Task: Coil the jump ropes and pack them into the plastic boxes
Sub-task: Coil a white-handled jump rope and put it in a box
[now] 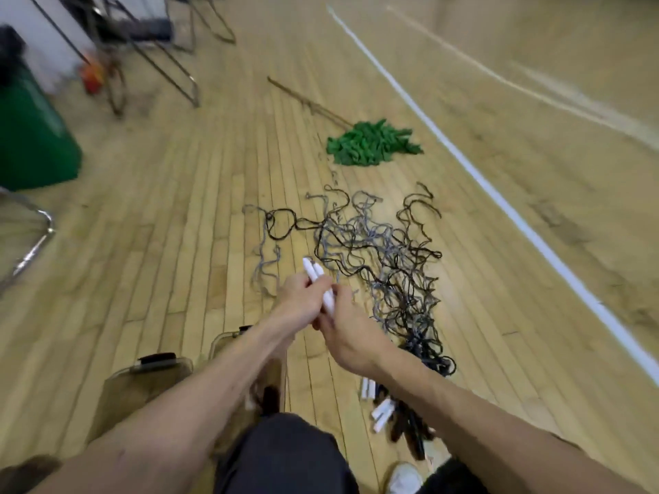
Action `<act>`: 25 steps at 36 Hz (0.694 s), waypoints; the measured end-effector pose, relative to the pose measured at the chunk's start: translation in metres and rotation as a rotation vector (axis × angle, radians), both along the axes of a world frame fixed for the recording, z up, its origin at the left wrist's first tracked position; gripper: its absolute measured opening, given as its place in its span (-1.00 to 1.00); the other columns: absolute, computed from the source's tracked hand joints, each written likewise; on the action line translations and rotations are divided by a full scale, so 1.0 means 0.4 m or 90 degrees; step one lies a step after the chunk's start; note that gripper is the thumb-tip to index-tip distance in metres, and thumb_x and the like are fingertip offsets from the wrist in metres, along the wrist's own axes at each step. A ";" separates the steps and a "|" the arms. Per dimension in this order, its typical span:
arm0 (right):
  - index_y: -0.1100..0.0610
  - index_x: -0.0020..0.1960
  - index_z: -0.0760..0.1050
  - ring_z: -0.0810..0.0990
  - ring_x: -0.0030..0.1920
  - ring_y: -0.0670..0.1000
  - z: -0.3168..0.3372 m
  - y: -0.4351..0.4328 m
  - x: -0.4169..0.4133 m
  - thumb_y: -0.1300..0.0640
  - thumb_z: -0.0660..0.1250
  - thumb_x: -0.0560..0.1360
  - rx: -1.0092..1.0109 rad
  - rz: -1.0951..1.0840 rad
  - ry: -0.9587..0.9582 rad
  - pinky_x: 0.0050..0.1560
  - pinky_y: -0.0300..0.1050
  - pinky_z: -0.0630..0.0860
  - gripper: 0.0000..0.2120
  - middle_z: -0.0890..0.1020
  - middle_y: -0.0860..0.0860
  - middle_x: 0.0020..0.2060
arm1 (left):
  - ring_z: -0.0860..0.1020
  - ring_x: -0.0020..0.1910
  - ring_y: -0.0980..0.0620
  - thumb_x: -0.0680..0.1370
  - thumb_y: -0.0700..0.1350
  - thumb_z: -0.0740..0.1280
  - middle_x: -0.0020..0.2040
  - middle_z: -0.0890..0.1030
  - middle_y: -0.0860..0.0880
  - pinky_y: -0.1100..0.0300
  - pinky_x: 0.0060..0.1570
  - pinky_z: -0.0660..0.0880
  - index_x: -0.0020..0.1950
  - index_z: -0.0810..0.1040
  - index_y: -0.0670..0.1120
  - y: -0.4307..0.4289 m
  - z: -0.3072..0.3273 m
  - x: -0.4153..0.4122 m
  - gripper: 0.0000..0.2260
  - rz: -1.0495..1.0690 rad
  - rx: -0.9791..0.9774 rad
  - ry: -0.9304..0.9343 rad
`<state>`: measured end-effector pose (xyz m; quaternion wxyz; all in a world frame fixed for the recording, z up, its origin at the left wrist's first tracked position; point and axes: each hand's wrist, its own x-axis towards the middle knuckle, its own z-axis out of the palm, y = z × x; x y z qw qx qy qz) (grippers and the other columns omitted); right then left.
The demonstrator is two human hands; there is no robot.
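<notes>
A tangle of black and grey jump ropes (385, 258) lies spread on the wooden floor ahead of me. Two white handles (315, 276) are held side by side above the floor. My left hand (297, 303) grips them from the left, and my right hand (347, 333) holds their lower ends. More white and dark handles (383, 410) lie in a bunch by my right forearm. Two clear plastic boxes with black latches stand near my left arm, one (149, 372) on the left and one (228, 342) partly hidden under my forearm.
A green mop head (371, 142) with a long stick lies further out. A white court line (499, 201) runs diagonally on the right. Metal chair legs (178, 76) stand at the back left, beside a green bin (32, 137). My white shoe (404, 477) shows at the bottom.
</notes>
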<state>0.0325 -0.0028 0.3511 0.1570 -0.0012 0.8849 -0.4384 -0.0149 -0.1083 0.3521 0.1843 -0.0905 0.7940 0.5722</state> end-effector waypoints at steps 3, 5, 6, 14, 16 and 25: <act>0.14 0.22 0.25 0.50 -0.37 -0.07 0.182 0.034 0.040 0.10 0.37 0.61 -0.187 -0.031 -0.014 -0.42 -0.14 0.49 -0.66 0.55 0.05 -0.11 | 0.63 -0.25 -0.02 0.62 0.04 0.32 -0.24 0.66 -0.07 0.11 -0.24 0.49 -0.15 0.58 -0.13 0.009 0.179 0.046 -0.73 -0.016 0.015 0.099; 0.17 0.06 0.37 0.46 -0.42 -0.08 0.317 0.059 0.100 0.18 0.43 0.57 -0.286 -0.001 -0.037 -0.45 -0.19 0.47 -0.77 0.51 0.05 -0.21 | 0.60 -0.32 0.06 0.62 0.08 0.32 -0.31 0.61 -0.02 0.19 -0.29 0.47 -0.18 0.56 -0.11 0.012 0.316 0.108 -0.70 -0.020 0.031 0.175; 0.19 0.01 0.43 0.46 -0.42 -0.07 0.370 0.067 0.125 0.21 0.42 0.56 -0.320 0.027 -0.045 -0.42 -0.18 0.48 -0.83 0.49 0.05 -0.27 | 0.57 -0.38 0.12 0.62 0.08 0.32 -0.37 0.58 0.02 0.24 -0.35 0.44 -0.21 0.55 -0.10 0.015 0.370 0.135 -0.69 -0.024 0.040 0.209; 0.22 -0.02 0.51 0.65 -0.25 0.05 0.662 0.106 0.357 0.21 0.30 0.62 -0.471 0.175 0.022 -0.13 -0.05 0.66 -0.91 0.63 0.10 -0.27 | 0.59 -0.29 0.13 0.62 0.10 0.30 -0.28 0.59 0.02 0.22 -0.24 0.53 -0.14 0.62 -0.02 0.045 0.714 0.384 -0.74 -0.107 0.064 0.478; 0.24 0.02 0.50 0.68 -0.21 0.08 0.718 0.115 0.418 0.13 0.31 0.58 -0.499 0.207 0.045 -0.07 -0.01 0.66 -0.85 0.65 0.12 -0.24 | 0.61 -0.24 0.12 0.63 0.11 0.28 -0.23 0.61 0.03 0.24 -0.21 0.55 -0.05 0.66 -0.01 0.050 0.781 0.448 -0.74 -0.124 0.082 0.514; 0.22 -0.06 0.46 0.51 -0.40 0.02 0.834 0.123 0.631 -0.19 0.29 0.51 -0.621 0.153 0.031 -0.40 -0.12 0.54 -0.56 0.50 0.08 -0.35 | 0.61 -0.25 -0.05 0.70 0.15 0.05 -0.12 0.66 -0.30 0.02 -0.14 0.57 0.20 0.60 0.02 0.045 0.869 0.695 -0.62 -0.213 0.073 0.466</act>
